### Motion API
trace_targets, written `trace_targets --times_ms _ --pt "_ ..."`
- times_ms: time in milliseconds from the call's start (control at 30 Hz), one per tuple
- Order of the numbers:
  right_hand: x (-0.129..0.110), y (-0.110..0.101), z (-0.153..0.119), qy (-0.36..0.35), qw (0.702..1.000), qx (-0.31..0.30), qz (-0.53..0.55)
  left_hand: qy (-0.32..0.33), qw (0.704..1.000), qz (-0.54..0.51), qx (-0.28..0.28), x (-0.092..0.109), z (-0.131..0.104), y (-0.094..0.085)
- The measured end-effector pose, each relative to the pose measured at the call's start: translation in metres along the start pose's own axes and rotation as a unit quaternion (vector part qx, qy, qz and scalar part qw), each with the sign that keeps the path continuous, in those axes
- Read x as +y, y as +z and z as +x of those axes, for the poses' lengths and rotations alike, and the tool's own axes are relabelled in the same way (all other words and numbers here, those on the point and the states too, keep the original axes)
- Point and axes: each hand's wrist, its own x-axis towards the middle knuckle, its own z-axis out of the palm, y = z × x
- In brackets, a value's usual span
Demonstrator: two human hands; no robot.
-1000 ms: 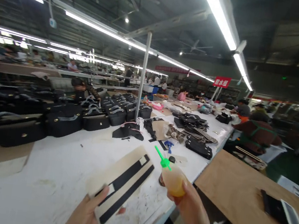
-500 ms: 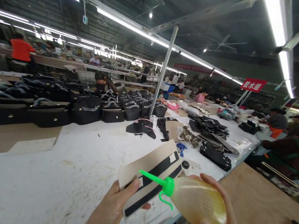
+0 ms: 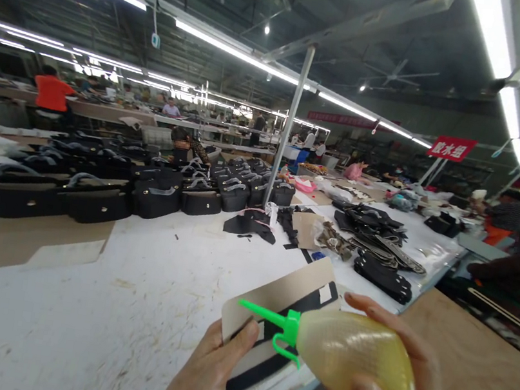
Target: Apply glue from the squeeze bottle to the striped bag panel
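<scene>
Bottle (image 3: 356, 366), translucent amber, green-nozzled

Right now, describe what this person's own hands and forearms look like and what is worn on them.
Both are bare. The left hand shows no glove, ring or watch, and no sleeve reaches the visible wrist. The right hand is also ungloved, with short plain nails and no jewellery; its forearm is out of frame.
</scene>
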Motion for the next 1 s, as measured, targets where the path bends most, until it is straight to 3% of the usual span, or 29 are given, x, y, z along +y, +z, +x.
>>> trace_targets --times_ms 133,233,367,500,633,767,1000 --pt "0.014 0.003 0.014 0.22 0.97 -0.01 0.101 -0.009 0.999 -0.016 0.048 -0.011 0.003 -0.003" --pt "0.029 0.0 0.021 0.283 0.936 -0.046 0.204 -0.062 0.994 -0.078 0.051 -0.01 0.006 0.002" --pt "0.038 -0.005 0.022 0.283 0.916 -0.076 0.275 -0.088 0.986 -0.112 0.083 0.003 0.007 0.014" --pt "0.042 -0.008 0.028 0.234 0.933 -0.085 0.26 -0.113 0.982 -0.104 0.113 0.007 0.011 0.013" --pt "0.048 -0.012 0.039 0.161 0.939 -0.069 0.296 -0.104 0.987 -0.087 0.087 0.001 0.018 0.0" --pt "0.052 -0.019 0.035 0.198 0.916 -0.06 0.344 -0.105 0.989 -0.08 0.062 -0.004 0.018 -0.003" --pt "0.044 -0.011 0.022 0.148 0.95 -0.024 0.275 -0.084 0.988 -0.125 0.026 -0.014 0.017 0.004"
